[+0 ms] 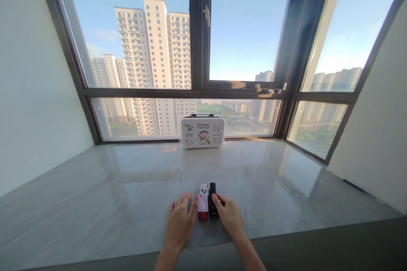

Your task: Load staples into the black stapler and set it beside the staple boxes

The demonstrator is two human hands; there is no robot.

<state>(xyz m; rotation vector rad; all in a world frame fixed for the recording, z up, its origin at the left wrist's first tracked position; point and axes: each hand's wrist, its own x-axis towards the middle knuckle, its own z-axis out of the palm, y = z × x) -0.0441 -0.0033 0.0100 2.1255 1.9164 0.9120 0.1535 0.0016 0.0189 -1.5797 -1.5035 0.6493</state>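
Observation:
On the grey ledge, a small red and white box (202, 207) lies lengthwise, with a dark picture printed towards its far end. Beside it on the right is a slim black object that looks like a stapler (213, 200), pointing the same way. My left hand (181, 220) rests on the ledge with fingers spread, its thumb at the box's left side. My right hand (229, 214) grips the black stapler from the right, thumb on top and the other fingers curled along its far side, partly hidden.
A white carry case (203, 132) with cartoon prints and a dark handle stands upright against the window. The glossy grey ledge (111, 203) ends at a front edge close to me. Walls flank it, and dark window frames (197, 93) rise behind.

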